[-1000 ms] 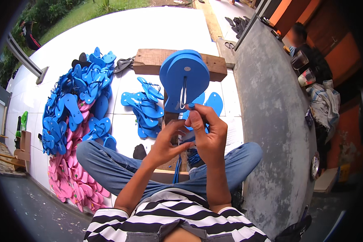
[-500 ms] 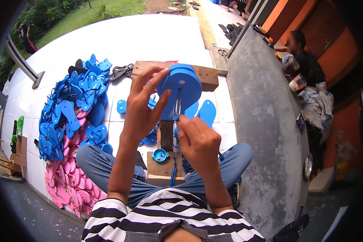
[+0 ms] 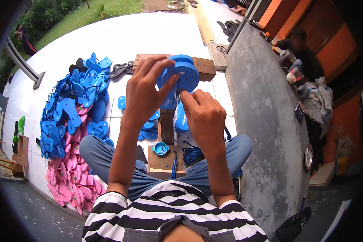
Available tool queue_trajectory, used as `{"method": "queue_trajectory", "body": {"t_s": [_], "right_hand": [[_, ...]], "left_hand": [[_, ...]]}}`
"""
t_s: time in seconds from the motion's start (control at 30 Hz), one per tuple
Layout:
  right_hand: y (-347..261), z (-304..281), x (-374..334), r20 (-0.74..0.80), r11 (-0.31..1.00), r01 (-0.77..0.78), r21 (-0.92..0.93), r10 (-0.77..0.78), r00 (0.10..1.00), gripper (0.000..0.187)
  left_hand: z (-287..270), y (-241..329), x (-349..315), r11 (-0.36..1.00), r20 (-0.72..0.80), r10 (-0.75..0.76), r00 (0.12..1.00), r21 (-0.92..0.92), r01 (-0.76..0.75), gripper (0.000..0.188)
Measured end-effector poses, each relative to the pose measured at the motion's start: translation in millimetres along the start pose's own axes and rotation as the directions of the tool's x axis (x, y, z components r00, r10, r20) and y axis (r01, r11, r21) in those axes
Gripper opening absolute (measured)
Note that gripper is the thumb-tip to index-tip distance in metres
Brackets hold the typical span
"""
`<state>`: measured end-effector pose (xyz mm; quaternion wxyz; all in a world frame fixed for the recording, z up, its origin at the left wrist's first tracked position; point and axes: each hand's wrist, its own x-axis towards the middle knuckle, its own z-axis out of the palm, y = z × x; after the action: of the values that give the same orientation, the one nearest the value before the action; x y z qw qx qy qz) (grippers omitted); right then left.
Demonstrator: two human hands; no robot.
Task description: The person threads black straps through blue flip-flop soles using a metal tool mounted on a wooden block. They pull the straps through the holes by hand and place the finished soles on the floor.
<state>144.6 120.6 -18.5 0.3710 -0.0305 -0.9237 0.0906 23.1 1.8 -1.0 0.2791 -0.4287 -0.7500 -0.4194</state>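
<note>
Blue flip-flop soles [image 3: 187, 80], two rounded ends one against the other, are held up in front of me. My left hand [image 3: 145, 90] grips them from the left, the thumb on the near face and the fingertips over the top edge. Against the near face, below a small pale round spot, hangs a thin, shiny metal looped tool [image 3: 176, 96]. My right hand [image 3: 205, 115] pinches at this tool, thumb and forefinger together; the fingers partly hide its lower end. Beneath my hands a wooden post [image 3: 165, 127] runs to a wooden crosspiece [image 3: 205, 69].
Left lies a heap of blue flip-flops [image 3: 70, 111] above pink ones [image 3: 74, 177]. A small blue bowl [image 3: 161, 148] sits on a wooden board [image 3: 159, 161]; dark blue straps [image 3: 192, 154] lie beside it. Scissors [image 3: 221, 49] rest on the ledge. Another person [image 3: 306, 52] sits at the right.
Both hands and the blue soles have shifted slightly. My right fingers have moved up closer to the metal tool's upper part. The seated person at right has leaned lower.
</note>
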Motion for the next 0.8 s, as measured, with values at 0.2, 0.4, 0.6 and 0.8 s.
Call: {"method": "queue_trajectory", "body": {"t_s": [0.2,0.4,0.6,0.8], "right_hand": [[1,8,-14,-0.128,0.989,-0.031,0.147,0.050,0.991,0.018],[19,22,10,-0.148,0.813,-0.107,0.572,0.231,0.962,0.036],[37,25,21,0.303,0.571,-0.370,0.733,0.213,0.929,0.034],[28,47,10,0.184,0.337,-0.266,0.903,0.256,0.949,0.026]], "left_hand": [[6,-5,-6,0.977,0.112,-0.044,0.993,-0.201,0.066,0.031],[13,-10,-27,0.876,0.107,-0.162,0.981,-0.442,0.193,0.025],[22,-6,-32,0.853,0.107,-0.167,0.980,-0.482,0.198,0.025],[28,7,-34,0.863,0.009,-0.206,0.978,-0.470,0.186,0.026]]}}
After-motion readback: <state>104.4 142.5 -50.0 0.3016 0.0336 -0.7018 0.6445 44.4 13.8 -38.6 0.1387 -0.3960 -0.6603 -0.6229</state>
